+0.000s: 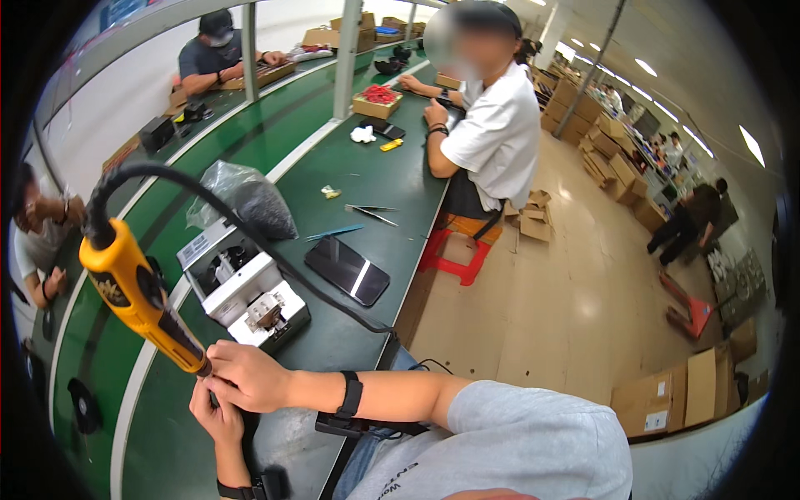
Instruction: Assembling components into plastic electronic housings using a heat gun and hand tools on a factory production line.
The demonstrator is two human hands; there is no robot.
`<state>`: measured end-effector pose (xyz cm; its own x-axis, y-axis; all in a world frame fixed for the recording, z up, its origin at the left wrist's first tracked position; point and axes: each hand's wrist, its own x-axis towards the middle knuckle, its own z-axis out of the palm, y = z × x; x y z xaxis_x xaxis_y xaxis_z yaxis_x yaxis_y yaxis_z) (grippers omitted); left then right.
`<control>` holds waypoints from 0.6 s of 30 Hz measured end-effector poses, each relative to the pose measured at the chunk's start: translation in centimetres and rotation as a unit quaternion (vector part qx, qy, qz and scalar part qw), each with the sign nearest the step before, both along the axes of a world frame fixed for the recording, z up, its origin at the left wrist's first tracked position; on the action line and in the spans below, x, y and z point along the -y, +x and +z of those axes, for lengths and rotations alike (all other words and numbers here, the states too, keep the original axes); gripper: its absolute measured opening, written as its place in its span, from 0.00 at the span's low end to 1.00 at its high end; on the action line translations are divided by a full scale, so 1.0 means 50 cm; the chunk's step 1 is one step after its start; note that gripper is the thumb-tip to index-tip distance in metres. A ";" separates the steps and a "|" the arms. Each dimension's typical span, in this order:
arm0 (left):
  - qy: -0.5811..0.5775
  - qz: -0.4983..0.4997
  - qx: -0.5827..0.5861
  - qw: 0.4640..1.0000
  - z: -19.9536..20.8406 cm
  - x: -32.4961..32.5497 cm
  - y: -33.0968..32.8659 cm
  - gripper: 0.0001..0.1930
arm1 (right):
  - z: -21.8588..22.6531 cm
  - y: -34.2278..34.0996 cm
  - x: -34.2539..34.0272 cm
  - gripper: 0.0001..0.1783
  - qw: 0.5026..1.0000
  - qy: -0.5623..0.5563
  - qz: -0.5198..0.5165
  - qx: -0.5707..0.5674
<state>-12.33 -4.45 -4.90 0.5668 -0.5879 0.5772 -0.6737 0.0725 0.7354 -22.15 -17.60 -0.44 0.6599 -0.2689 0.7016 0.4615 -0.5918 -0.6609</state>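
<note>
A yellow-and-black electric screwdriver (pixel 140 292) leans with its nose down, a thick black cord arching from its top. My right hand (pixel 248 377) is closed, its fingertips at the screwdriver's nose. Just below, my left hand (pixel 218 417) is closed in a pinch near the same tip; anything between its fingers is hidden. Beyond my hands stands an open white-and-grey box (pixel 218 287) with a metal fixture (pixel 265 312) on its near end. A clear plastic bag of dark small parts (pixel 262 204) lies behind the box.
A dark smartphone (pixel 347 270), blue tweezers (pixel 335 232) and metal tweezers (pixel 372 213) lie on the green bench. A black round part (pixel 83 404) rests at the left. A co-worker in white (pixel 500 125) sits farther along, by a red stool (pixel 457 258). Cartons (pixel 654 400) stand on the floor.
</note>
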 end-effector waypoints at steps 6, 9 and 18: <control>-0.005 -0.009 -0.017 1.000 -0.001 -0.009 0.004 0.08 | -0.004 0.009 -0.003 0.09 1.000 -0.008 0.022 -0.011; -0.007 0.000 -0.006 1.000 0.017 -0.001 -0.004 0.05 | 0.002 0.002 0.002 0.11 1.000 -0.003 0.006 -0.027; -0.006 0.003 -0.019 1.000 0.027 0.013 -0.019 0.04 | -0.004 0.001 0.001 0.11 0.997 -0.049 -0.045 -0.025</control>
